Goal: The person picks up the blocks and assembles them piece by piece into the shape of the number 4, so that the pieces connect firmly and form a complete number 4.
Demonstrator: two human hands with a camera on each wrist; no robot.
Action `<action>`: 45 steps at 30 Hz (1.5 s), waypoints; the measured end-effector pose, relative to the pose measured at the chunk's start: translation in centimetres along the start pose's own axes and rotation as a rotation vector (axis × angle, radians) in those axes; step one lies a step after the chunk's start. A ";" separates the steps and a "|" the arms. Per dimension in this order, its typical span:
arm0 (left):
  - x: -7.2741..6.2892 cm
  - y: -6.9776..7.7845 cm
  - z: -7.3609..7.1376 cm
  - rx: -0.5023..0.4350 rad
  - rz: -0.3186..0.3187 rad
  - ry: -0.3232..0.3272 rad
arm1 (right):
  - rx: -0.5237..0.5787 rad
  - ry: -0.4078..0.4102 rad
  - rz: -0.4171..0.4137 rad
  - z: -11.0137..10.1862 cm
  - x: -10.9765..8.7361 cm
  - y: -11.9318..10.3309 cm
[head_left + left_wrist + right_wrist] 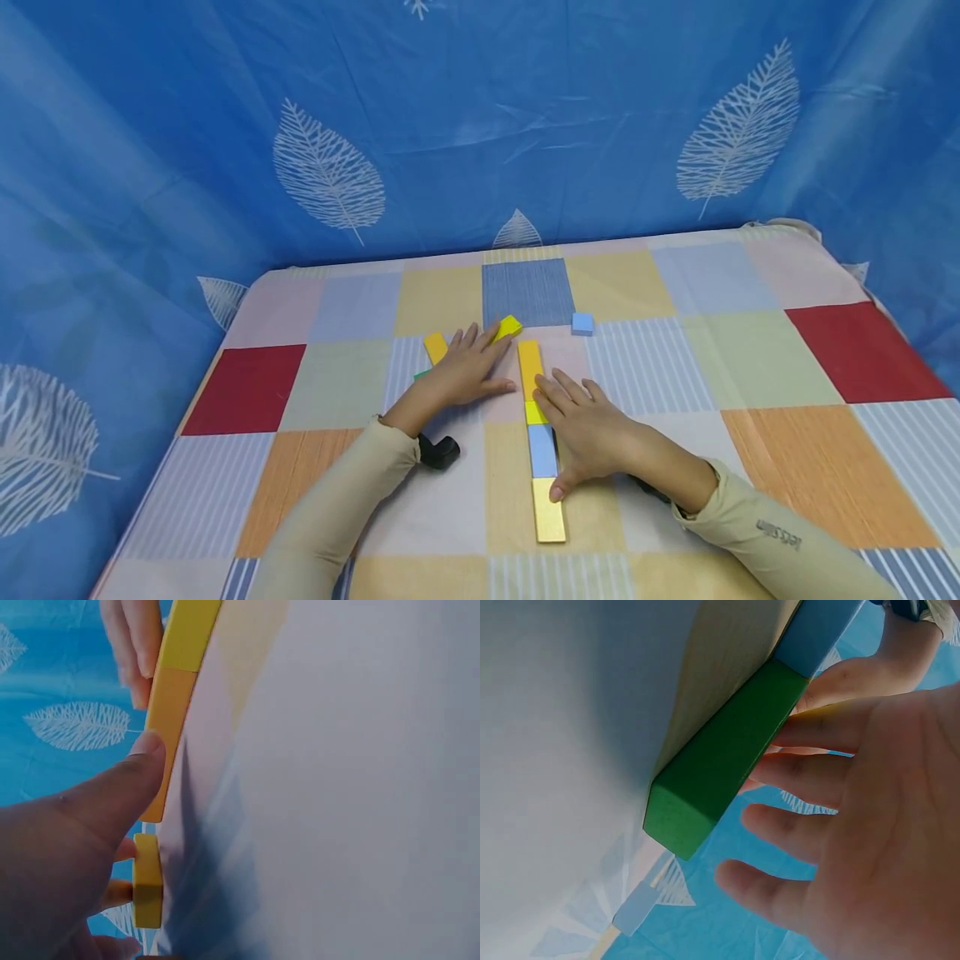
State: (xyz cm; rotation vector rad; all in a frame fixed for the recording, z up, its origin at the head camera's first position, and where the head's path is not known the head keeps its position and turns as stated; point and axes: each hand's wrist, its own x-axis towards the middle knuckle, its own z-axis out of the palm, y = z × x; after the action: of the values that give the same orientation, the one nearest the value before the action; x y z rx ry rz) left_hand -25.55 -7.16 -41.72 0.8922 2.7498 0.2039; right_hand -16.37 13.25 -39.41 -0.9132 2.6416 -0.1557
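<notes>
A line of blocks runs toward me in the head view: an orange block (529,367), a yellow block (535,412), a light blue block (543,450) and a gold block (549,512). My left hand (468,371) is spread, its fingertips at a separate yellow block (509,326), its thumb beside the orange one. Along the line's right side lies my right hand (596,429), fingers extended, thumb by the gold block. The right wrist view shows a green block (724,757) and a blue block (817,634) end to end near its fingers; the hand hides the green one in the head view.
Another orange block (435,347) and the edge of a green block (422,374) show beside my left hand. A small blue block (582,324) lies farther back. Patchwork cloth (330,383) covers the table, with a blue leaf-print curtain (480,125) behind it.
</notes>
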 end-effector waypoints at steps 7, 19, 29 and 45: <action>-1.3 0.1 -0.1 -0.007 -0.003 -0.005 | 0.084 -0.038 0.009 0.0 0.0 0.0; -4.6 1.2 0.6 0.046 0.062 0.020 | 0.169 -0.086 0.009 0.1 0.0 0.3; -6.7 1.1 1.2 0.094 0.148 0.052 | 0.125 -0.062 -0.011 0.1 0.0 0.2; -8.2 1.2 1.0 -0.013 0.297 0.048 | 0.104 -0.055 -0.020 0.2 0.0 0.3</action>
State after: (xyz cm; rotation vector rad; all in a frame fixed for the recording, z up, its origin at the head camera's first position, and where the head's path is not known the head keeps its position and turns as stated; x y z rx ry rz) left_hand -18.22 -11.01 -40.91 1.3062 2.6433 0.2986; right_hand -16.47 13.46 -39.62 -0.8970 2.5484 -0.2658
